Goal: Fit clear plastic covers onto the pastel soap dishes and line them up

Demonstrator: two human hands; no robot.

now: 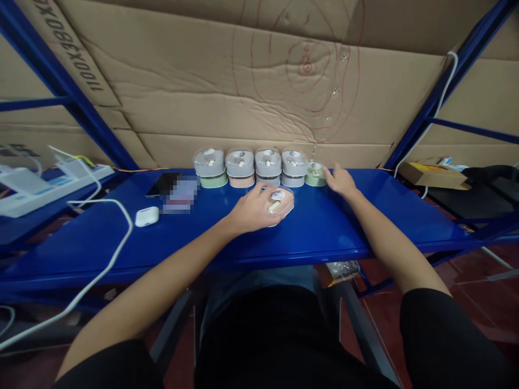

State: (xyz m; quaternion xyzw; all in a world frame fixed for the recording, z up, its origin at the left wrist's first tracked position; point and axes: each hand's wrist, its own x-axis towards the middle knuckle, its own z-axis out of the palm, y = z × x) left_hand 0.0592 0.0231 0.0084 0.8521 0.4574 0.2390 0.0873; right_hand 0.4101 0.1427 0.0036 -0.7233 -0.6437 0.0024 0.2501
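My left hand [253,208] is wrapped round a pink round case [281,200] with a clear lid, resting on the blue metal shelf [308,232]. My right hand [339,180] lies with fingers spread, its fingertips touching a single green round case [315,174] at the right end of a row. That row holds several stacked round cases with clear lids: green [210,167], pink [240,168], grey [268,166] and white [294,166], lined up against the cardboard wall.
A dark phone [162,183] and a white earbud case [146,216] lie left of the row. A white cable [109,254] crosses the shelf's left part. White power strips [44,186] sit far left, a cardboard box [433,174] far right. Blue rack posts [60,81] frame both sides.
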